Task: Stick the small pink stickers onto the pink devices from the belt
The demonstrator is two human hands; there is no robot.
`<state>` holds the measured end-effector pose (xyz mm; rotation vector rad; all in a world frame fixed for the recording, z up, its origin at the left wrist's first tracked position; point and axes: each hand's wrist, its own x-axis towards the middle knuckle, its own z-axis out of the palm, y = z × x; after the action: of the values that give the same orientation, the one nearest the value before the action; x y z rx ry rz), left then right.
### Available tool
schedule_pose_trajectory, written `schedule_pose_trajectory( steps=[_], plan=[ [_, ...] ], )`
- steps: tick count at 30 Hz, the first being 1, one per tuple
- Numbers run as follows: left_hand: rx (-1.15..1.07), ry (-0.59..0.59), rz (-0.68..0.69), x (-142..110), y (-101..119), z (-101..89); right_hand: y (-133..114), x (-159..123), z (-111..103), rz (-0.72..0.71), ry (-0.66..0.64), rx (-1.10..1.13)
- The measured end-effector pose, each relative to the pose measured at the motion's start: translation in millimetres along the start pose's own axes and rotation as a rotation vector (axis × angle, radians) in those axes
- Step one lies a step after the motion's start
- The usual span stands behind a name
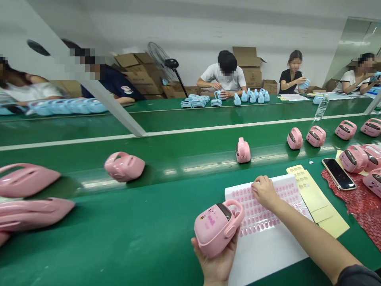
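Note:
My left hand (216, 263) holds a pink handled device (217, 226) tilted above the green table, its dark window facing up. My right hand (264, 192) reaches across to a white sheet (268, 246) covered with rows of small pink stickers; its fingers are curled and pinching at the sheet's far edge. What the fingertips hold is too small to make out.
Yellow backing sheets (315, 198), a phone (338, 173) on red material (361, 206), and several pink devices (316, 136) lie at right. One pink device (243, 150) stands on the green conveyor, others (124, 166) at left. Co-workers with blue devices (253, 96) sit across. A bottle (321, 107) stands there.

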<state>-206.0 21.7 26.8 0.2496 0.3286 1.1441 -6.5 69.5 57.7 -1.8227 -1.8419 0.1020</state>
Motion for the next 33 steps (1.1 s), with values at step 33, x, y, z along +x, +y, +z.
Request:
schedule_pose_trajectory(
  steps=[33],
  plan=[
    [-0.172, -0.133, -0.098, 14, -38, 60.2, -64, -45, -46, 0.411, 0.162, 0.942]
  ],
)
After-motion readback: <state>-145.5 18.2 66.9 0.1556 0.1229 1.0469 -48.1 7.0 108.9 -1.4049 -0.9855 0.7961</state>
